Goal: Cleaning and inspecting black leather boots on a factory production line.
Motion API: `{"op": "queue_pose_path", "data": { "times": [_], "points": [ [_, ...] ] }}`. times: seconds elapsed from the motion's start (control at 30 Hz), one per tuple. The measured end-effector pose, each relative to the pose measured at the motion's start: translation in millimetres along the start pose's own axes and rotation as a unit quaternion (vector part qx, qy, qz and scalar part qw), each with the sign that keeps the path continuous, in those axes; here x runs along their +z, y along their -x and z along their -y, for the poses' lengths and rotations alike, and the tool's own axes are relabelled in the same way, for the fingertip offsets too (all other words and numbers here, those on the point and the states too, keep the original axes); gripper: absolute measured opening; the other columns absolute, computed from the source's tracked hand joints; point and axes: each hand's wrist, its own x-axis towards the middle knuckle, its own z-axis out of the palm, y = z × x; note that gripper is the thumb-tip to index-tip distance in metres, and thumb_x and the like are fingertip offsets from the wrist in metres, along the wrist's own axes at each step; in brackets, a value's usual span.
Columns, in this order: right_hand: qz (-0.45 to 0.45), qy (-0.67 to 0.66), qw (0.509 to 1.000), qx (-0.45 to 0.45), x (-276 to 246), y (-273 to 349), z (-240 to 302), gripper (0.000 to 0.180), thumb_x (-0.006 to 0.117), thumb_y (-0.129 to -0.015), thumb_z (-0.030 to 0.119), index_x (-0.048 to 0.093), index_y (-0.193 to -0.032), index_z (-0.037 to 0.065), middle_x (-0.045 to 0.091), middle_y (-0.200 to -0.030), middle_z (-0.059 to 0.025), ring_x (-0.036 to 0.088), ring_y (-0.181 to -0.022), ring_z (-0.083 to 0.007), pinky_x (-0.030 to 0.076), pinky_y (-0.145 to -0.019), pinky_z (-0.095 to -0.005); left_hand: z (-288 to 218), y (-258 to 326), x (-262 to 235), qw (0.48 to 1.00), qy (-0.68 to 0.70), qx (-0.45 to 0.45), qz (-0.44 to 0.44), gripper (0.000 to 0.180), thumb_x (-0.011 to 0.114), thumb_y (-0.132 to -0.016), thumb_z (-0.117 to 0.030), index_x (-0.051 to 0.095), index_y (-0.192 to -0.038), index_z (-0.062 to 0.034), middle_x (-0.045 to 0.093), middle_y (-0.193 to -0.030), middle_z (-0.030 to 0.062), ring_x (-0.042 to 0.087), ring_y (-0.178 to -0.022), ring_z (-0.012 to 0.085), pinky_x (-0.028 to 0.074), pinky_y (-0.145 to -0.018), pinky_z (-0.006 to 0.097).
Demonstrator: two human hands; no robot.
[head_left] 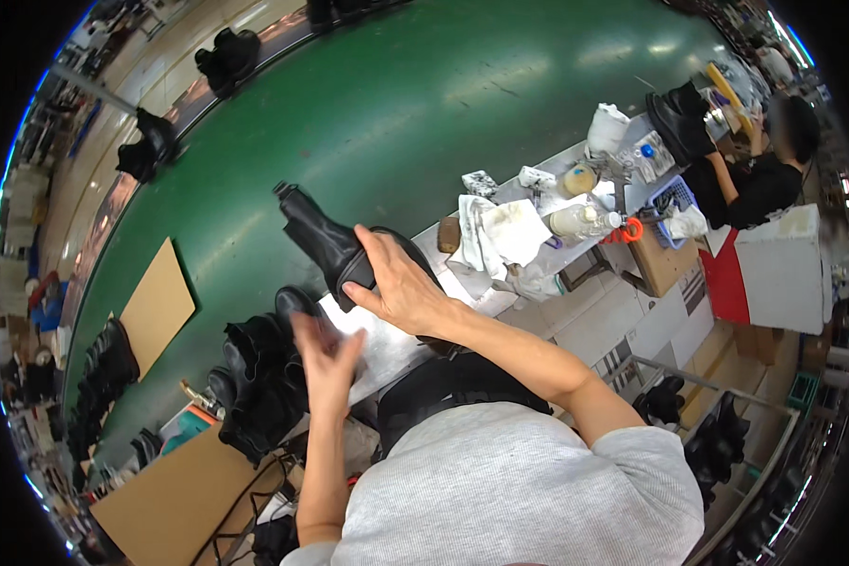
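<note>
A black leather ankle boot [319, 234] is in my right hand [398, 288], above the metal work surface [387, 351] at the table's near edge. My fingers lie over its side and the thumb presses lower on it; the shaft points away to the far left. My left hand [325, 363] is apart from this boot, thumb and fingers spread, with nothing seen between them. Motion blurs its fingertips. Right beside it, on the left, several black boots [255, 373] stand packed together. I cannot tell whether my fingertips touch the closest one.
To the right lie white cloths [505, 231], a brown block [449, 235], a clear bottle [585, 221], orange-handled scissors [624, 230] and a blue basket [672, 209]. A co-worker [759, 174] sits at far right. Cardboard sheets [160, 307] and a boot rack [717, 415] flank me.
</note>
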Motion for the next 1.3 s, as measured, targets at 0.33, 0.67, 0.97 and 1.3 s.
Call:
{"op": "queue_pose_path", "data": {
  "times": [0.33, 0.67, 0.97, 1.3],
  "points": [
    [-0.185, -0.087, 0.962, 0.183, -69, 13, -90, 0.03, 0.058, -0.084, 0.018, 0.061, -0.107, 0.0, 0.064, -0.102, -0.0192, 0.064, -0.088, -0.031, 0.051, -0.076, -0.0366, -94, -81, -9, 0.725, -0.561, 0.352, 0.189, 0.083, 0.087, -0.039, -0.033, 0.055, -0.112, -0.0098, 0.054, -0.095, 0.0061, 0.051, -0.097, 0.0267, 0.028, -0.101, 0.046],
    [0.073, 0.397, 0.914, 0.053, -76, -9, -199, 0.034, 0.056, -0.075, 0.002, 0.066, -0.105, 0.014, 0.059, -0.102, -0.0054, 0.051, -0.108, -0.0285, 0.053, -0.081, -0.0413, -101, -114, 20, 0.72, -0.572, 0.355, 0.17, 0.081, 0.085, -0.042, -0.043, 0.058, -0.109, -0.0076, 0.059, -0.094, 0.0088, 0.052, -0.096, 0.0273, 0.032, -0.091, 0.042],
    [0.102, 0.415, 0.892, -0.148, -135, -11, -149, 0.014, 0.059, -0.069, 0.005, 0.058, -0.083, 0.004, 0.056, -0.094, -0.0071, 0.05, -0.103, -0.0256, 0.042, -0.083, -0.038, -96, -131, 18, 0.713, -0.577, 0.35, 0.187, 0.082, 0.084, -0.042, -0.05, 0.057, -0.107, -0.0078, 0.059, -0.091, 0.0086, 0.052, -0.095, 0.0269, 0.033, -0.09, 0.044],
    [0.001, 0.398, 0.908, -0.131, -173, 28, -73, 0.023, 0.055, -0.067, -0.007, 0.055, -0.088, 0.001, 0.051, -0.089, -0.0106, 0.051, -0.082, -0.0283, 0.044, -0.07, -0.0383, -109, -123, 8, 0.671, -0.546, 0.389, 0.316, 0.081, 0.086, -0.039, -0.04, 0.057, -0.108, -0.0099, 0.057, -0.095, 0.0059, 0.051, -0.098, 0.0256, 0.03, -0.097, 0.045]
  ]
}}
